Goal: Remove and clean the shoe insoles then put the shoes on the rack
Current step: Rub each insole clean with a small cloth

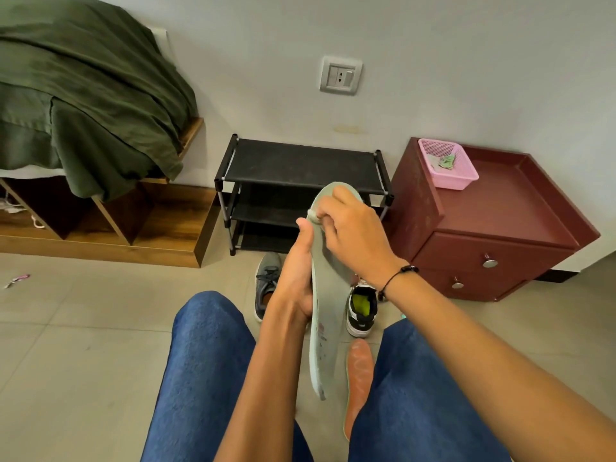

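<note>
Green insole [328, 311] gripped by left hand [296, 278], right hand [350, 228] fingers pinching wipe [314, 215], two shoes [266, 285].

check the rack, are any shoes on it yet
No, the black rack has bare shelves, while the grey shoe and the black-and-white shoe sit on the floor before it.

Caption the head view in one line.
Left hand holds a pale green insole while right hand wipes it.

Both hands raised — left [296, 278] gripping, right [353, 228] apparently pinching.
</note>
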Tool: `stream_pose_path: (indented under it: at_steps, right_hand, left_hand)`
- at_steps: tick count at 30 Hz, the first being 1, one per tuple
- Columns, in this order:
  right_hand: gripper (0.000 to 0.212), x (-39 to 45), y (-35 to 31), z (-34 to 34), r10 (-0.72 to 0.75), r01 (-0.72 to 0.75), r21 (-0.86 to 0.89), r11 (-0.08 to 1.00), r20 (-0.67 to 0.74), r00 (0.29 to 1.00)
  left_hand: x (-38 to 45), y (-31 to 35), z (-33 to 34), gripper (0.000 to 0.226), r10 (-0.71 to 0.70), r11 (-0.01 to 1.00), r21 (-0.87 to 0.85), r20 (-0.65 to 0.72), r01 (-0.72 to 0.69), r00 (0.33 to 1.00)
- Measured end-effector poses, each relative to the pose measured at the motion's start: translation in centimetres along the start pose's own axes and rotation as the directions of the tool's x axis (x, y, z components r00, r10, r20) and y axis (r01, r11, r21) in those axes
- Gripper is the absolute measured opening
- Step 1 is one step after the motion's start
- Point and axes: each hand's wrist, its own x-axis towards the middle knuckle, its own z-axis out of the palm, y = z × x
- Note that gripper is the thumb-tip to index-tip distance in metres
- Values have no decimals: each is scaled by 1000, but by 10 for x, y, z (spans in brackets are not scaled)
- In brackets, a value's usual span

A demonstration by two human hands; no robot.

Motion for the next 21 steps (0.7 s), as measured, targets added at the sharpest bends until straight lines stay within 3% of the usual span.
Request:
stream_pose_path:
  at_steps: [3, 5, 8, 11, 15, 21]
  right_hand:
    - [8, 11, 15, 0, 72, -73, -112, 991, -13, 997]
    - [10, 21, 30, -4, 205, -206, -120, 971, -25, 979]
    - [14, 27, 49, -14, 419, -419, 15, 908, -47, 907]
    - [13, 17, 42, -26, 523, -492, 258, 832, -65, 850]
    - [9, 6, 19, -30, 432, -383, 351, 855, -71, 899]
    - [21, 27, 24, -15, 269, -258, 78, 963, -199, 942]
  left_hand:
    - [1, 2, -10, 68, -37, 998, 56, 37, 35, 999]
    - [1, 0, -11, 78, -83, 995, 53, 79, 79, 993]
    - [0, 0, -16, 85, -110, 994, -9, 104, 112, 988]
    - [4, 5, -24, 83, -53, 998, -41, 85, 57, 995]
    - [4, 3, -15, 87, -23, 997, -66, 55, 26, 998]
    - [1, 5, 2, 84, -45, 999, -14, 74, 46, 996]
